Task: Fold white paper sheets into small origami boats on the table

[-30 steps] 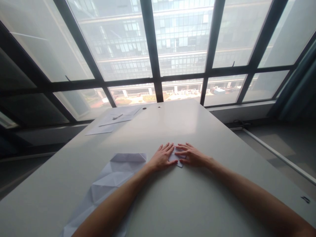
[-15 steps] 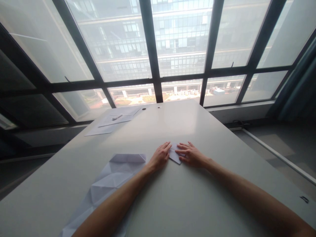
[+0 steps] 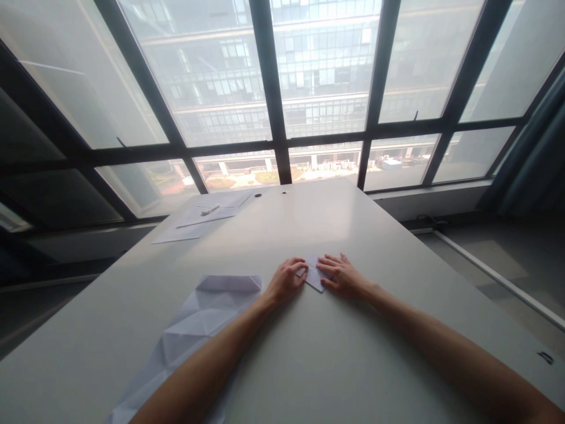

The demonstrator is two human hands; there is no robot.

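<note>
A small piece of folded white paper point(image 3: 315, 278) lies on the white table between my two hands. My left hand point(image 3: 288, 279) is at its left corner, thumb and curled fingers closed on the edge in a pinch. Resting flat over the right part of the paper, my right hand point(image 3: 339, 274) has its fingers stretched out and slightly apart. Both hands hide parts of the paper's outline. Beside and under my left forearm is a larger creased white sheet point(image 3: 194, 321), partly covered by the arm.
At the table's far left lie flat white sheets point(image 3: 176, 234) with a small white stick-like object point(image 3: 210, 209) on top. A round dark hole point(image 3: 258, 195) is near the table's far edge. Dark-framed windows rise beyond. A small black mark point(image 3: 545, 357) is at the right edge.
My left fingers have curled from lying flatter to a pinch at the paper's left corner, exposing more of the paper. My right hand stays nearly in place.
</note>
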